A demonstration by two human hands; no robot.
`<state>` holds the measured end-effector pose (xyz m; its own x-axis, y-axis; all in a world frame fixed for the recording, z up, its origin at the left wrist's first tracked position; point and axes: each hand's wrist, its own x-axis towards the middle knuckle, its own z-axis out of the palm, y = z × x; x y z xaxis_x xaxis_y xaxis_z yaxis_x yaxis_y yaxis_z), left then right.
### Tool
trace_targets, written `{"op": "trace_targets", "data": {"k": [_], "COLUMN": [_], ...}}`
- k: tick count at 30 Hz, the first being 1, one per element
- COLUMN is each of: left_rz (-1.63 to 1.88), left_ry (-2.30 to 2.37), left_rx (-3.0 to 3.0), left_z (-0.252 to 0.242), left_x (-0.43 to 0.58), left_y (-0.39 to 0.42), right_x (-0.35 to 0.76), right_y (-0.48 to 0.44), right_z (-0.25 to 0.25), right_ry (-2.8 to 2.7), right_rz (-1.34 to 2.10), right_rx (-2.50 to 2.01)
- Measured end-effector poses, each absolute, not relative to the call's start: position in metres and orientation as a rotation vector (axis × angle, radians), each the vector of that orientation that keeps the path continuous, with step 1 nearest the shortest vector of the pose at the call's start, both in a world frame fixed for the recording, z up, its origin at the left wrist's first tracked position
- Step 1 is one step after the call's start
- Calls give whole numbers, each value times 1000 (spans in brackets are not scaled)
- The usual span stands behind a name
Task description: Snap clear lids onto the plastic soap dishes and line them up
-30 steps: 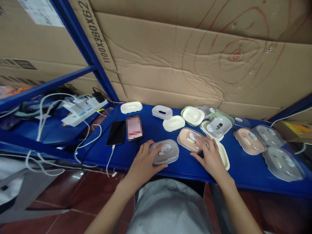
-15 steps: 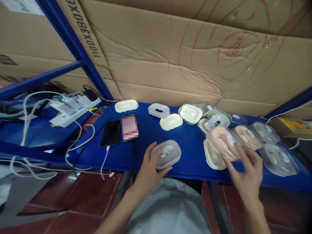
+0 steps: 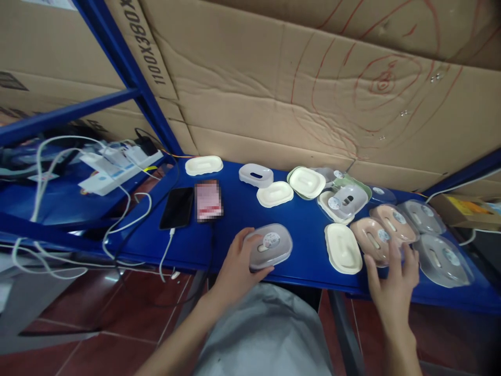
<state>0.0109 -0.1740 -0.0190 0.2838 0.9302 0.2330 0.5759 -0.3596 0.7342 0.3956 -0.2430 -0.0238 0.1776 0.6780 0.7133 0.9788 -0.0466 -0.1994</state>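
My left hand (image 3: pixel 238 260) is closed around the left end of a grey oval plastic box (image 3: pixel 279 250), which has a clear cover and a round white label. This box rests by the table's front edge. Over on the right, my right hand (image 3: pixel 393 271) has its fingers apart at the near end of a pink oval box (image 3: pixel 364 232) lying on the table. Its fingertips cover part of that box. Against it lies a second pink box (image 3: pixel 393 222). Just left of the pink pair is a cream oval tray (image 3: pixel 342 248).
Two grey covered boxes (image 3: pixel 440 258) sit at the right. Farther back are cream lids (image 3: pixel 275 194), a pale slotted shell (image 3: pixel 254 172) and a pile of green and clear parts (image 3: pixel 348 201). A black phone (image 3: pixel 177 208), white cables and a power strip (image 3: pixel 111 172) occupy the left.
The pink box has come down onto the table beside the other pink one, and my right hand's fingers have spread. My left hand stays on the grey box.
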Motion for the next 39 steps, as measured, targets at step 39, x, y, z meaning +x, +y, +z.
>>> {"op": "trace_targets", "data": {"k": [39], "left_rz": [680], "left_ry": [1097], "left_rx": [2497], "left_z": [-16], "left_x": [11], "left_y": [-135], "right_x": [296], "right_y": [-182], "right_z": [-21], "right_ry": [-2307], "right_rz": [-28], "right_rx": [-1411]}}
